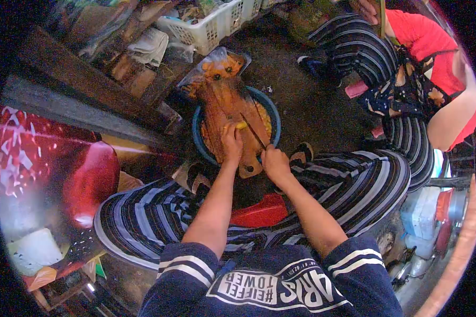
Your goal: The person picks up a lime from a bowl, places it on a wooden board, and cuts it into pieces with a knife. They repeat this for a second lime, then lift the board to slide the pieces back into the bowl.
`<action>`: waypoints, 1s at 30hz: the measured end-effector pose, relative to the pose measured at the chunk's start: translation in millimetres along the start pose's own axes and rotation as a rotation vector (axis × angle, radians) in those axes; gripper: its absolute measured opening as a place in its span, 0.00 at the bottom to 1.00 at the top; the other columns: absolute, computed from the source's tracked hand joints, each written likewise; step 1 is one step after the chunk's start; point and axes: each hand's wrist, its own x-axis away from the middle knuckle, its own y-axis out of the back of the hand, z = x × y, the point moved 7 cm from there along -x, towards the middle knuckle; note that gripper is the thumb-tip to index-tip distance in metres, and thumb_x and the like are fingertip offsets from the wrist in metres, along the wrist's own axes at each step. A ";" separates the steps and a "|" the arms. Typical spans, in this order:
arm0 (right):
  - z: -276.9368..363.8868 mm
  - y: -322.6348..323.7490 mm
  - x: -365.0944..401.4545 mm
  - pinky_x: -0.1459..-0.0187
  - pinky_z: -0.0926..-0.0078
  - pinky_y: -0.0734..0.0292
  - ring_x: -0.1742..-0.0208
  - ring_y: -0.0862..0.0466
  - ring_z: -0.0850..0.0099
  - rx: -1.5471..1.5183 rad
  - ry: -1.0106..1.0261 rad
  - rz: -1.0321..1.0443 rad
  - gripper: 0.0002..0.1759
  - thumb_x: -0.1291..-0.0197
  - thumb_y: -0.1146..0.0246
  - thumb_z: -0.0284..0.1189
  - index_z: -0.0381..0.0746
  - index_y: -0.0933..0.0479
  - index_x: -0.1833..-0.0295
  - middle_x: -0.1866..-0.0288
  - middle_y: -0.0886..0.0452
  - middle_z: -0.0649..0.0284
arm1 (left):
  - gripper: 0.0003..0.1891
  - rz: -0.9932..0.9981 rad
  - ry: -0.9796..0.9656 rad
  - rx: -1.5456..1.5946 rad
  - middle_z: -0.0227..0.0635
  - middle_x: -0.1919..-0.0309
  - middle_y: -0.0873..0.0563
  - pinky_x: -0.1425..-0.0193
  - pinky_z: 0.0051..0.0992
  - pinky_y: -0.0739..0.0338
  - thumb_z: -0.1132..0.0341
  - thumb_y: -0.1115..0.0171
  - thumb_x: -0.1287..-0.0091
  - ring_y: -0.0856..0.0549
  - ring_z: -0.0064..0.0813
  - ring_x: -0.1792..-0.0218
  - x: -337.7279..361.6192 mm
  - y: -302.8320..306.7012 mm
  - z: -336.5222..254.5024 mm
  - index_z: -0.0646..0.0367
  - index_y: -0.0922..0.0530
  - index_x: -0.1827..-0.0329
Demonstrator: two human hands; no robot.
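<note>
A wooden cutting board [219, 110] lies across a blue basin [274, 108], its handle end toward me. Small orange-yellow pieces [263, 113] show in the basin on both sides of the board. My left hand [231, 141] is closed over the board, and its fingertips pin a small yellow piece of food [241, 126]. My right hand [274, 161] grips the handle of a knife [255, 131]. The blade slants up and left over the board, just right of the yellow piece.
Beyond the board is a tray with orange contents [215, 68]. A white plastic basket [217, 27] stands farther back. At the right sits another person in a red top [420, 34]. A wooden beam [98, 82] runs along the left, above a shiny red surface [92, 179].
</note>
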 end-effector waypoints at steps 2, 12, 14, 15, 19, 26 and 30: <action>5.7 4.0 3.2 0.67 0.54 0.25 0.70 0.21 0.48 -0.002 0.014 0.022 0.14 0.43 0.50 0.32 0.29 0.31 0.67 0.75 0.23 0.42 | 0.10 0.003 0.025 0.002 0.46 0.62 0.24 0.49 0.35 0.33 0.78 0.49 0.46 0.26 0.47 0.57 0.1 2.1 -0.3 0.64 0.25 0.61; 9.5 -13.8 -13.0 0.66 0.54 0.25 0.69 0.20 0.49 0.030 0.034 0.055 0.17 0.43 0.50 0.34 0.30 0.25 0.71 0.73 0.23 0.43 | 0.06 0.022 0.048 -0.046 0.48 0.67 0.22 0.54 0.39 0.32 0.75 0.48 0.44 0.25 0.50 0.59 -1.7 6.0 -2.4 0.65 0.25 0.64; 6.0 -15.6 -12.1 0.65 0.54 0.25 0.69 0.21 0.49 0.004 0.007 0.036 0.17 0.43 0.50 0.34 0.31 0.25 0.70 0.73 0.23 0.43 | 0.08 0.050 0.136 -0.003 0.46 0.63 0.22 0.49 0.37 0.33 0.72 0.45 0.44 0.26 0.47 0.55 -0.8 5.9 4.7 0.63 0.24 0.62; 1.5 -16.0 -12.2 0.65 0.54 0.25 0.68 0.21 0.48 -0.023 -0.024 0.012 0.16 0.43 0.50 0.34 0.31 0.25 0.70 0.73 0.23 0.43 | 0.10 0.080 0.219 0.044 0.44 0.59 0.21 0.44 0.35 0.33 0.70 0.43 0.44 0.26 0.44 0.51 -0.9 4.4 7.1 0.60 0.23 0.60; -0.9 -28.5 -8.4 0.65 0.53 0.25 0.69 0.21 0.47 -0.023 -0.042 -0.012 0.17 0.43 0.50 0.35 0.31 0.25 0.70 0.74 0.23 0.43 | 0.07 0.036 0.170 -0.010 0.49 0.68 0.23 0.54 0.37 0.32 0.76 0.49 0.43 0.24 0.49 0.60 -4.5 12.4 -3.1 0.65 0.28 0.62; 9.0 -24.2 -18.9 0.64 0.54 0.25 0.68 0.21 0.46 -0.093 -0.037 0.042 0.19 0.43 0.50 0.35 0.29 0.24 0.71 0.73 0.23 0.41 | 0.05 0.053 0.122 0.058 0.48 0.67 0.25 0.57 0.35 0.32 0.75 0.50 0.43 0.26 0.49 0.62 -4.8 11.8 -3.0 0.63 0.29 0.64; 16.5 -15.6 -8.6 0.64 0.55 0.25 0.68 0.21 0.46 -0.078 0.005 0.040 0.19 0.43 0.50 0.35 0.29 0.24 0.71 0.73 0.23 0.41 | 0.04 0.013 0.088 0.024 0.48 0.69 0.25 0.59 0.35 0.32 0.75 0.49 0.43 0.26 0.48 0.63 -2.7 13.2 -0.6 0.64 0.29 0.66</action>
